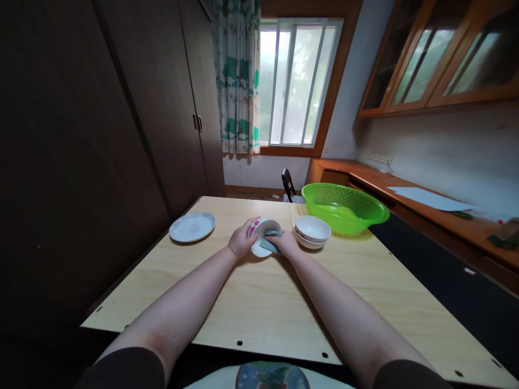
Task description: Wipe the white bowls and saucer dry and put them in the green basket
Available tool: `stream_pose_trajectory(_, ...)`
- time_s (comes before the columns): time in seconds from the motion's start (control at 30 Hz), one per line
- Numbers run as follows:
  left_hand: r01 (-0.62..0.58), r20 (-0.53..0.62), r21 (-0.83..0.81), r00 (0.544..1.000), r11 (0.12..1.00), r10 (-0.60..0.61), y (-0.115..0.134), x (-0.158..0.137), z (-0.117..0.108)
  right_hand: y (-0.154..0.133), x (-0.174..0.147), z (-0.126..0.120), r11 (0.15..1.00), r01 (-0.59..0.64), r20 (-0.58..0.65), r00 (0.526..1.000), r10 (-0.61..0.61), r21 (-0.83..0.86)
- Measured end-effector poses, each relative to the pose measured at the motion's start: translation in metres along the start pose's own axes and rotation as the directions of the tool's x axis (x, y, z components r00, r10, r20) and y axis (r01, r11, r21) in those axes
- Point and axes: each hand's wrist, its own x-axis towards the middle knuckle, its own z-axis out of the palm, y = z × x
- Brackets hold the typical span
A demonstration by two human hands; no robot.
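My left hand (241,241) grips a white bowl with a pink pattern (263,227) by its outer side, tilted with its mouth toward my right. My right hand (287,243) presses a grey-blue cloth (271,240) into the bowl's inside. Both hands hover just above the pale wooden table (259,302), near its middle.
Two stacked white bowls (312,231) sit right of my hands, with a green plastic basket (344,206) behind them. A white plate (192,226) lies to the left. Chopsticks (292,214) rest by the bowls. A dark wardrobe stands left, a wooden counter right.
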Motion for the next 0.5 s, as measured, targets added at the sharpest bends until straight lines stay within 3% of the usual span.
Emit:
stream_pose_trajectory(0.23, 0.011, 0.106, -0.005, 0.994, 1.000, -0.011, -0.001, 0.002, -0.001, -0.011, -0.006, -0.015, 0.996, -0.019, -0.174, 0.985, 0.004, -0.087)
stream_pose_trajectory(0.5, 0.026, -0.039, -0.085, 0.999, 0.996, -0.030, -0.009, 0.001, 0.005, -0.009, -0.003, -0.010, 0.997, -0.025, -0.081, 0.996, 0.019, -0.072)
